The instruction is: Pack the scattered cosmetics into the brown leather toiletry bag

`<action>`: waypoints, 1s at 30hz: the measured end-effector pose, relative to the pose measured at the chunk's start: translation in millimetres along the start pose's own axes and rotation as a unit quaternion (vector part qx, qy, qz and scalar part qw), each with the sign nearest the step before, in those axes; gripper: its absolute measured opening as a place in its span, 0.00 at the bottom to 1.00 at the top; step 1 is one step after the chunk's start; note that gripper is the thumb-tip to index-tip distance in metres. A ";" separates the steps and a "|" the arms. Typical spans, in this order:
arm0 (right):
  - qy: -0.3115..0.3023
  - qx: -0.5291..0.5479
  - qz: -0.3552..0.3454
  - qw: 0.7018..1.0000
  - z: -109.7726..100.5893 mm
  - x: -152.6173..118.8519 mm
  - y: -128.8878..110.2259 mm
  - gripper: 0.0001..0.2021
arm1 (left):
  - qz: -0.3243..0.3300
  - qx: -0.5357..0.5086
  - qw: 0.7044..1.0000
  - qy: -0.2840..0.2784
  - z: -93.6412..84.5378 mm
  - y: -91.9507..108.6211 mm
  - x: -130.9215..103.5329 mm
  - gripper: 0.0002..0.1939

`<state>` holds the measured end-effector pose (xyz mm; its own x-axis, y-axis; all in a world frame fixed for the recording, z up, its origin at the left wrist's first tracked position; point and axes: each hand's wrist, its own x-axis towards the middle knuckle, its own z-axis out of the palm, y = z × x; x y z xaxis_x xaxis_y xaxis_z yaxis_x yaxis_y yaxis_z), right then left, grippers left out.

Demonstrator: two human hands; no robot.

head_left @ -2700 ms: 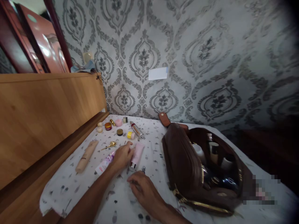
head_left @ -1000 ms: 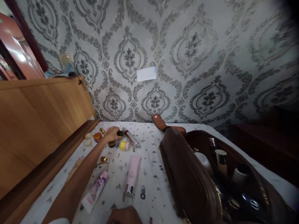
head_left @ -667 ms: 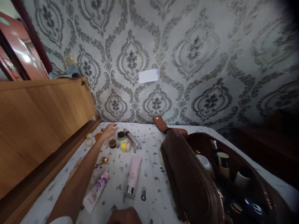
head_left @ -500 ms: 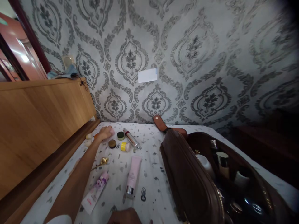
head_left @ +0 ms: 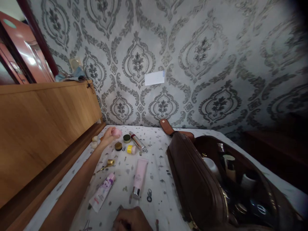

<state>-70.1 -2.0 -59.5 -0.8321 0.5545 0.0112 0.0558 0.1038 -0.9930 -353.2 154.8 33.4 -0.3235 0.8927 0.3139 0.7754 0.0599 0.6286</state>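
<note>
My left hand (head_left: 108,136) reaches to the far left of the patterned sheet, its fingers closed on a small pink rounded object (head_left: 117,132), perhaps a jar. Close to it are a dark green-lidded jar (head_left: 126,138), a brown-lidded jar (head_left: 118,146) and a small yellow-and-pink jar (head_left: 131,149). A silver tube with a red band (head_left: 137,141) lies just beyond these. At the bottom edge my right hand (head_left: 134,218) is curled closed; what its fingers hold, if anything, is hidden. Ahead of it lies a pink tube with a silver cap (head_left: 140,178).
On the right a brown leather bag (head_left: 196,179) stands unzipped with several bottles inside. A white tube with purple print (head_left: 103,192) and a gold-capped applicator (head_left: 107,165) lie near my left forearm. A wooden panel (head_left: 50,125) borders the left; a patterned wall rises behind.
My left hand has turned slightly, and the pink object shows more clearly in its fingers. My right hand has come further into view from the bottom. The whole view has shifted a little.
</note>
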 end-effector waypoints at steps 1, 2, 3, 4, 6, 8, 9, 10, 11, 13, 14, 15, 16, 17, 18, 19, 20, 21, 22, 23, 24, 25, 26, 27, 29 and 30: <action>0.014 -0.009 -0.009 1.000 8.1 -1.4 6.3 0.10 | 0.000 -0.038 0.999 -0.010 -1.3 5.6 -9.9 0.26; 0.024 -0.006 -0.014 1.000 11.6 -1.7 9.0 0.13 | 0.002 -0.070 0.997 -0.020 -2.1 11.5 -21.4 0.26; 0.035 0.008 -0.019 0.999 11.6 -1.6 8.0 0.16 | 0.004 -0.097 0.995 -0.032 -2.7 17.8 -34.3 0.26; 0.047 0.028 -0.023 0.998 9.2 -1.3 3.9 0.20 | 0.008 -0.126 0.991 -0.043 -3.2 24.6 -48.2 0.26; 0.072 0.080 -0.024 0.994 0.4 -1.4 -10.2 0.26 | 0.015 -0.198 0.977 -0.073 -4.4 39.7 -77.1 0.28; 0.117 0.146 -0.016 0.982 -10.1 -2.4 -26.3 0.29 | 0.010 -0.320 0.941 -0.111 -5.8 56.4 -104.6 0.32; 0.138 0.183 -0.010 0.973 -15.5 -3.1 -33.4 0.30 | 0.006 -0.357 0.926 -0.126 -6.3 64.9 -116.9 0.33; 0.159 0.221 -0.003 0.962 -20.8 -4.1 -39.4 0.31 | 0.005 -0.384 0.913 -0.139 -6.3 73.2 -128.1 0.34; 0.167 0.261 0.005 0.951 -26.0 -5.5 -44.3 0.32 | 0.005 -0.400 0.904 -0.150 -5.6 81.1 -138.0 0.35; 0.175 0.330 0.017 0.927 -35.6 -10.4 -51.2 0.34 | 0.010 -0.423 0.890 -0.167 -2.0 95.1 -154.6 0.35; 0.178 0.355 0.016 0.918 -39.6 -14.0 -53.4 0.35 | 0.012 -0.432 0.884 -0.177 0.9 101.1 -161.6 0.35; 0.181 0.373 0.011 0.910 -43.1 -18.5 -55.0 0.34 | 0.015 -0.437 0.879 -0.188 4.4 106.5 -168.1 0.35; 0.184 0.383 0.004 0.905 -45.8 -23.7 -56.0 0.33 | 0.018 -0.435 0.877 -0.201 8.1 111.4 -174.1 0.34; 0.188 0.388 -0.005 0.902 -47.7 -29.3 -56.4 0.32 | 0.022 -0.429 0.877 -0.214 12.0 115.9 -179.8 0.34; 0.193 0.391 -0.011 0.900 -48.9 -35.1 -56.0 0.30 | 0.028 -0.419 0.878 -0.228 15.8 119.9 -185.0 0.34; 0.197 0.393 -0.014 0.898 -49.5 -41.0 -55.0 0.29 | 0.034 -0.408 0.881 -0.238 19.4 123.3 -189.9 0.33; 0.202 0.396 -0.013 0.896 -49.6 -46.5 -53.3 0.29 | 0.042 -0.397 0.883 -0.246 22.6 126.1 -194.5 0.33; 0.206 0.402 -0.010 0.892 -49.4 -51.7 -51.1 0.29 | 0.049 -0.388 0.885 -0.253 25.5 128.2 -198.5 0.32; 0.210 0.410 -0.006 0.888 -48.9 -56.3 -48.7 0.28 | 0.056 -0.381 0.886 -0.259 27.9 129.6 -202.1 0.32; 0.212 0.420 -0.002 0.882 -48.4 -60.3 -46.2 0.27 | 0.062 -0.374 0.887 -0.264 29.8 130.2 -205.2 0.32; 0.212 0.431 0.003 0.877 -47.8 -63.6 -43.8 0.27 | 0.066 -0.367 0.888 -0.268 31.2 130.3 -207.8 0.32; 0.211 0.441 0.005 0.872 -47.3 -66.3 -41.6 0.25 | 0.070 -0.360 0.889 -0.273 32.1 129.8 -209.9 0.33; 0.209 0.450 0.007 0.868 -46.9 -68.4 -39.9 0.24 | 0.072 -0.355 0.889 -0.278 32.6 128.9 -211.5 0.33; 0.207 0.456 0.008 0.865 -46.6 -69.8 -38.5 0.23 | 0.074 -0.352 0.889 -0.283 32.8 127.6 -212.8 0.34; 0.203 0.462 0.008 0.863 -46.3 -71.0 -36.8 0.20 | 0.075 -0.348 0.888 -0.292 33.1 124.6 -214.5 0.34; 0.202 0.464 0.007 0.862 -46.3 -71.0 -36.3 0.20 | 0.074 -0.350 0.886 -0.296 33.5 123.0 -215.3 0.34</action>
<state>12.5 -6.9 -18.9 -0.5642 0.8124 -0.1475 -0.5577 -0.5067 -0.6574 -170.1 -15.1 19.3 0.2545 0.9580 0.1323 0.1932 -0.1844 0.9637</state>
